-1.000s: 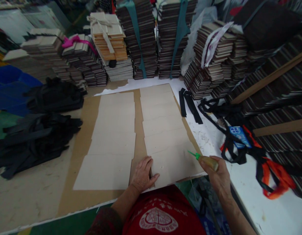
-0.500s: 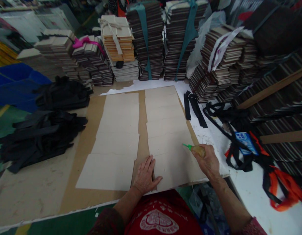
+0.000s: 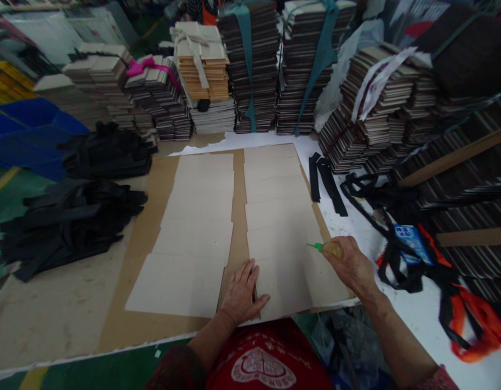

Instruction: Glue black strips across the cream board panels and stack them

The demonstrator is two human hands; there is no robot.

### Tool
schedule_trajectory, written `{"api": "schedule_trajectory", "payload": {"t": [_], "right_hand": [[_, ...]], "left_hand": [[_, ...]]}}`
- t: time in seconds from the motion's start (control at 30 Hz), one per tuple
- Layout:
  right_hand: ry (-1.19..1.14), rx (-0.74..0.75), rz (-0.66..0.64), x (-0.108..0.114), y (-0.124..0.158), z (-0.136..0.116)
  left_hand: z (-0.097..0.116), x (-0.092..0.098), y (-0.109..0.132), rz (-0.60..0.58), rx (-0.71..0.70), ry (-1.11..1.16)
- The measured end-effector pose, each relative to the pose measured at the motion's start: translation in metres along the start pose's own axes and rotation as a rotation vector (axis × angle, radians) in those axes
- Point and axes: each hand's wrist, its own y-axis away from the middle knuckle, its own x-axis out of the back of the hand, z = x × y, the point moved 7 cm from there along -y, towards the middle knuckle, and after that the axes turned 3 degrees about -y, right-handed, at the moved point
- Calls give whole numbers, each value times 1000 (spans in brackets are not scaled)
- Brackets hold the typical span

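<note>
My right hand (image 3: 350,262) is wrapped round a small yellowish glue bottle (image 3: 332,249) with a green nozzle (image 3: 316,246). The nozzle points left, over the right column of overlapping grey cardboard sheets (image 3: 278,238). Flat on the near left edge of that column rests my left hand (image 3: 242,290), fingers stretched out and holding nothing. A second column of grey cardboard sheets (image 3: 193,233) lies to its left. Between the two columns shows a strip of brown board (image 3: 239,216). Whether the nozzle touches the cardboard I cannot tell.
Black fabric strips lie in piles (image 3: 67,222) on the left. Tied board stacks (image 3: 250,70) line the back. To the right are two black strips (image 3: 331,187), black and orange straps (image 3: 473,325) and a blue packet (image 3: 412,244). A blue bin (image 3: 31,135) stands far left.
My right hand has moved slightly right and toward me with the glue bottle. The left hand stays put on the cardboard. The whole view has shifted a little.
</note>
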Motion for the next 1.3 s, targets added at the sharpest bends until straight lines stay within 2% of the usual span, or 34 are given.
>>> {"api": "schedule_trajectory", "payload": {"t": [0.13,0.27,0.43,0.67,0.77,0.83,0.93,1.1,1.3], "right_hand": [[-72,14,-23,-7,2,-3],[-98,9,39,-11,2,-3],[-54,-40,106,-8,-1,5],[-63,-69,59,-1,-2,8],[-180,-72,101,-5,2,4],[-341,-57,108,-14,6,-4],[-500,14,36,-33,15,-28],[-450,140,-89,-55,26,-74],[-331,291,-138,-63,25,-110]], "left_hand": [[0,-1,-1,-16,6,2],[0,0,-1,-26,9,5],[0,0,-1,-34,7,12],[0,1,-2,-44,24,28],[1,2,-2,-61,35,34],[2,2,-2,-79,37,38],[3,2,-1,-107,51,42],[2,0,-1,-142,71,55],[1,-1,-2,-149,67,83]]}}
